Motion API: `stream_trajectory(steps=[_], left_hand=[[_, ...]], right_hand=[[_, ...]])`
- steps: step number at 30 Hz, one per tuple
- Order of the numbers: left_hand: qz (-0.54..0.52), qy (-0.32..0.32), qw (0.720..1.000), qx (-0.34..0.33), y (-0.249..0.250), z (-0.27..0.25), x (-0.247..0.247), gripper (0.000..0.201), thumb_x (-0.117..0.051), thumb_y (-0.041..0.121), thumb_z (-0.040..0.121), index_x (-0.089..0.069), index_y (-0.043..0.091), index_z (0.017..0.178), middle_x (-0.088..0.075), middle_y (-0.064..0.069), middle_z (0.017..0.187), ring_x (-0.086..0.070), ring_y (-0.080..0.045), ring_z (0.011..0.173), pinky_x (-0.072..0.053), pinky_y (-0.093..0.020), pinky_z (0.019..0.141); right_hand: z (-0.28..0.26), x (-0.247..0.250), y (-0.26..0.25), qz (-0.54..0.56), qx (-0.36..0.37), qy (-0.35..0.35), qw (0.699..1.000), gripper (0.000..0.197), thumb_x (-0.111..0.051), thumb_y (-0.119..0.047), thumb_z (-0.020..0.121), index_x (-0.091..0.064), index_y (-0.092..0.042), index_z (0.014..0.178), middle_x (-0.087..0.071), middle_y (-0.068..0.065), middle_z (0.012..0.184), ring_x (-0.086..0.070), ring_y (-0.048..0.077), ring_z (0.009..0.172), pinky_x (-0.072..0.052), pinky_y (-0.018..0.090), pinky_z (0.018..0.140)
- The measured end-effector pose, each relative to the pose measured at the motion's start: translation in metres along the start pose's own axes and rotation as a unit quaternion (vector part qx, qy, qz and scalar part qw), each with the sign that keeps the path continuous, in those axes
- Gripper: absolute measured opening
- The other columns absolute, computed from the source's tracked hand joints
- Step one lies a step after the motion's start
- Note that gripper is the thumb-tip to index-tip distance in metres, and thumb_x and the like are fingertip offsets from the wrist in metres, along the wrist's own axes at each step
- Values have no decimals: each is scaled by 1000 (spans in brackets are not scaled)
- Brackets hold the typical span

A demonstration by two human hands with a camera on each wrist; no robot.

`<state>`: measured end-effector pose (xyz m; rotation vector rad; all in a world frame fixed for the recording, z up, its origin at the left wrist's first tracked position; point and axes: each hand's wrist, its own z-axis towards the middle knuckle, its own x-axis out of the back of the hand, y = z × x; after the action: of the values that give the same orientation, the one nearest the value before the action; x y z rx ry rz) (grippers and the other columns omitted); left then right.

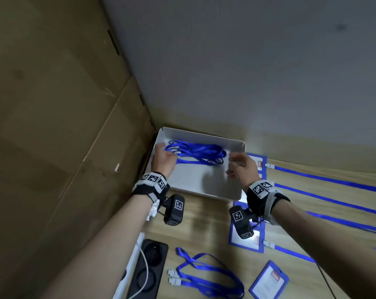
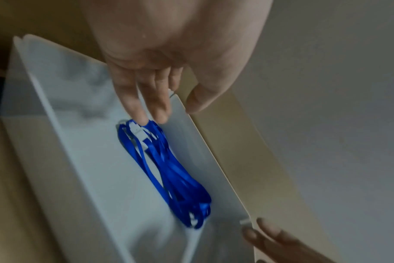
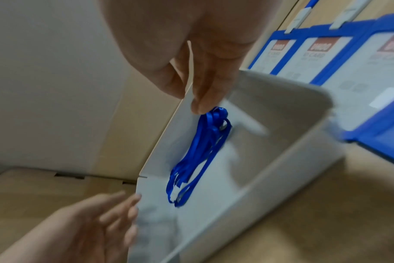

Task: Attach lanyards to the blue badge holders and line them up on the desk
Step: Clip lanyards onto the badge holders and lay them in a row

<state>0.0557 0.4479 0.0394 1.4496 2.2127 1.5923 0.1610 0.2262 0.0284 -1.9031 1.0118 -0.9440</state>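
A bundle of blue lanyards lies in a shallow white box at the back of the desk. My left hand is at the box's left end. Its fingers are straight and reach down over the bundle's white clip end. My right hand hovers at the box's right end, just above the bundle's loop end, holding nothing. Blue badge holders with lanyards attached lie in a row to the right.
Two loose lanyards and one bare badge holder lie on the near desk. A black device and a white power strip sit at the lower left. Cardboard walls off the left; a grey wall stands behind.
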Motion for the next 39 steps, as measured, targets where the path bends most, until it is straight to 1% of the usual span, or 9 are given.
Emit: stream_trajectory(steps=[2,4,10,13,15,21,26,32,39], left_hand=[[-14,-43,997,-57,1,-26,-8,37,-57,16,86,-51,23,122,-67,-3,100,-66,-23,86,-58,-37,77],[-29,-123,988,-89,2,-55,-15,30,-56,8,90,-56,16,119,-67,-8,98,-61,-18,72,-50,-26,60],[29,-262,959,-100,-41,-116,-28,15,-56,6,90,-61,12,102,-66,-6,81,-54,-12,60,-42,-15,46],[132,-294,943,-79,-80,-136,-29,11,-58,10,84,-64,20,86,-68,-2,74,-60,-15,61,-52,-23,58],[242,-297,921,-71,-106,-144,-26,8,-60,17,82,-64,22,78,-73,-1,78,-68,-19,74,-56,-29,74],[440,-332,831,-80,-160,-161,-6,15,-60,8,76,-72,17,78,-73,2,94,-67,-22,92,-56,-34,87],[498,-351,784,-119,-173,-168,0,32,-56,-4,81,-62,14,107,-59,-6,120,-58,-29,108,-50,-38,92],[511,-339,772,-168,-174,-172,-7,40,-70,-2,75,-48,17,103,-56,-5,112,-56,-30,102,-46,-36,77],[529,-327,764,-174,-171,-173,-9,47,-75,4,77,-46,16,112,-61,-7,107,-60,-32,97,-52,-43,81]], right_hand=[[-25,8,6,13,28,-13,999,19,-50,8,92,-62,-7,98,-66,12,83,-55,17,50,-50,27,49],[-52,17,17,1,45,-49,998,20,-48,8,93,-62,-7,91,-67,11,72,-51,16,46,-45,24,45],[-121,24,77,-165,36,-190,967,23,-51,5,89,-66,-12,86,-65,4,63,-55,16,50,-47,27,51],[-139,13,108,-272,38,-233,933,22,-60,-4,85,-67,-24,82,-65,-8,61,-60,7,59,-51,29,63],[-151,2,124,-324,44,-247,912,14,-65,-13,85,-68,-26,81,-67,-8,70,-62,11,70,-50,28,71],[-177,-30,150,-401,72,-311,858,4,-69,-30,82,-71,-26,84,-65,-12,73,-58,11,71,-40,22,68],[-186,-37,161,-390,75,-267,878,16,-71,-35,79,-69,-25,91,-65,-11,76,-60,14,73,-48,28,70],[-184,-20,164,-376,54,-216,900,11,-69,-23,79,-72,-22,90,-64,-10,77,-59,14,75,-43,25,68],[-180,-4,170,-353,38,-175,918,12,-64,-13,81,-71,-21,86,-67,-5,76,-62,18,76,-48,29,70]])
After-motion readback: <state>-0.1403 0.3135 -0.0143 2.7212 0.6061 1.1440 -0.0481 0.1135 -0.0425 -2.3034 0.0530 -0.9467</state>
